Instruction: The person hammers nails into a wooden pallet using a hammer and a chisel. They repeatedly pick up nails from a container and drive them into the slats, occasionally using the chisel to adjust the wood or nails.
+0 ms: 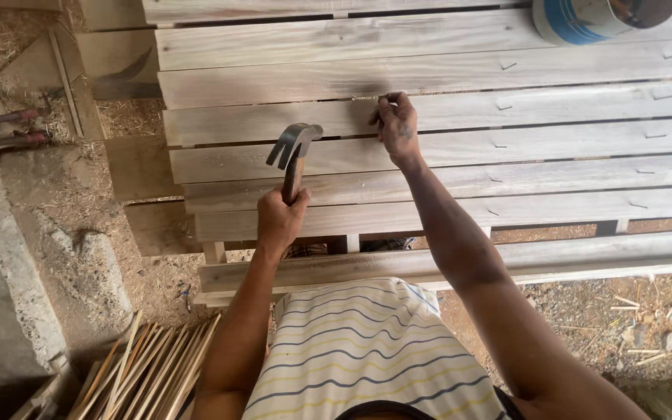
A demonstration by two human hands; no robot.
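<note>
So there's one claw hammer with a wooden handle and dark steel head [293, 155], and the left hand [279, 220] has its grip closed tight around the lower handle, head raised just above the pale wooden slatted surface [429, 74]. The right hand [396, 124] is further up, fingertips pinched together on a slat a few boards in from the near edge. It looks like it's pinching something small there, but it's too tiny to tell what.

I count about nine long slats running across, with thin gaps between them. Small nail or staple marks dot the boards on the right side, roughly ten of them.

At the top right sits one round tin can with a blue and white band around it [593, 17], standing on the slats, partly cut off by the frame.

At the bottom left on the dirt floor there's a bundle of thin wooden sticks [153, 369], too many to count.
</note>
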